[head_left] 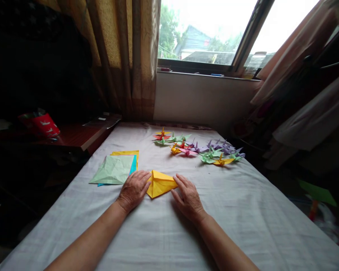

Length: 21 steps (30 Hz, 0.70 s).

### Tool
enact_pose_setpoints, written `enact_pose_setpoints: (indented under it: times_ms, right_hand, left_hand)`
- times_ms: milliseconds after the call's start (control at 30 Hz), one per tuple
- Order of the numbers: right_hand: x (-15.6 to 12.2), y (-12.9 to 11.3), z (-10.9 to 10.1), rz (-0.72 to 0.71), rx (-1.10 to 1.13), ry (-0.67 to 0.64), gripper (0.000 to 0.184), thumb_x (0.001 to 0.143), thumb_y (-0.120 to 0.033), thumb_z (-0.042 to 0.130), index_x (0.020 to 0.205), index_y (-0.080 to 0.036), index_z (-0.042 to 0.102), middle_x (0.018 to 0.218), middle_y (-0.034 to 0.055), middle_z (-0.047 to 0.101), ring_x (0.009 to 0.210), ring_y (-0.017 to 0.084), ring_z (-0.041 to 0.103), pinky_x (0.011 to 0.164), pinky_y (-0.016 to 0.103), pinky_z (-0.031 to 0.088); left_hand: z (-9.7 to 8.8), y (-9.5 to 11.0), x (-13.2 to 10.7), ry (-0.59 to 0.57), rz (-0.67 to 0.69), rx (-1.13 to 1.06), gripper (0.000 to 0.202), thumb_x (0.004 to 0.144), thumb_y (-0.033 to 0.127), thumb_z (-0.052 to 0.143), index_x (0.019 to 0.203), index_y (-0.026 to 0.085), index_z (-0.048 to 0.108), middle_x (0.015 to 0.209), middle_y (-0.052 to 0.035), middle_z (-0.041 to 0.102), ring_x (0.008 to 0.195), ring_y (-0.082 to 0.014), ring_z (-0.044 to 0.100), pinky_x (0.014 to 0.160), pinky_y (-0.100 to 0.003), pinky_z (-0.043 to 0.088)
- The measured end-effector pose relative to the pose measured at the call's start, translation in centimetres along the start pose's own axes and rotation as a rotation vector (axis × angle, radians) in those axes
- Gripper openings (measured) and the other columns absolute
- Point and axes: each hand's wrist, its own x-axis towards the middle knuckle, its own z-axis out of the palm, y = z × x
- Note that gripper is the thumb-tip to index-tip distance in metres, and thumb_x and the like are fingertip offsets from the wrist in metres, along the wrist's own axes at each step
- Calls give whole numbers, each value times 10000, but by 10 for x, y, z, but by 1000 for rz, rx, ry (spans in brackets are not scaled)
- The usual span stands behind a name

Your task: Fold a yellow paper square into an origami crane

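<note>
A yellow sheet of origami paper (161, 185), folded into a kite-like shape with creases and a raised flap, lies on the cloth in front of me. On its left edge, my left hand (134, 189) has its fingers and thumb closed over the corner, which they partly hide. My right hand (188, 195) grips the pointed right end between thumb and fingers. Just beyond the left hand lies a stack of paper: a creased pale green sheet (113, 169) on top, a blue sheet (133, 165) and yellow paper (124, 153) showing underneath.
Several folded paper cranes (211, 153) in purple, green, red, pink and yellow stand at the back right of the white cloth (158, 233). A red cup (46, 125) is on the wooden table (73, 137) at left. Clothes (313, 113) hang at right.
</note>
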Motion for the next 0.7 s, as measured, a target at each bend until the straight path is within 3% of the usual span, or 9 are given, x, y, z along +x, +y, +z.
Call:
enact_pose_setpoints:
  times_ms: [233,333,533,700]
  right_hand:
    - [-19,20,-19,150,22,-2,445,889,-279,502,1311,-165,585,1325,146,620,1218,266,585,1025,476,482]
    - [-20,20,-26,126,23,-19,430,889,-275,492,1282,-140,601,1311,154,630,1209,264,591,1012,468,490]
    - [1,-9,-27,-41,41,-88,374,886,-210,495,1230,-184,638,1266,117,666,1157,240,615,989,428,484]
    - [30,-33,-22,-44,54,-229,368,859,-190,541,1212,-201,646,1249,105,677,1117,243,628,968,413,478]
  left_hand:
    - [-18,1,-17,-104,8,-3,351,962,324,444,1222,225,658,1239,-84,689,1196,-264,596,1106,-497,382]
    - [-23,6,-23,-162,5,-24,341,958,330,460,1209,237,671,1253,-80,684,1213,-264,589,1125,-504,353]
    - [-25,17,-27,-203,-34,-2,331,954,320,485,1216,226,665,1301,-91,653,1223,-265,578,1126,-521,337]
    - [-24,17,-26,-180,-35,8,328,948,319,491,1211,218,658,1310,-92,644,1227,-264,569,1102,-497,376]
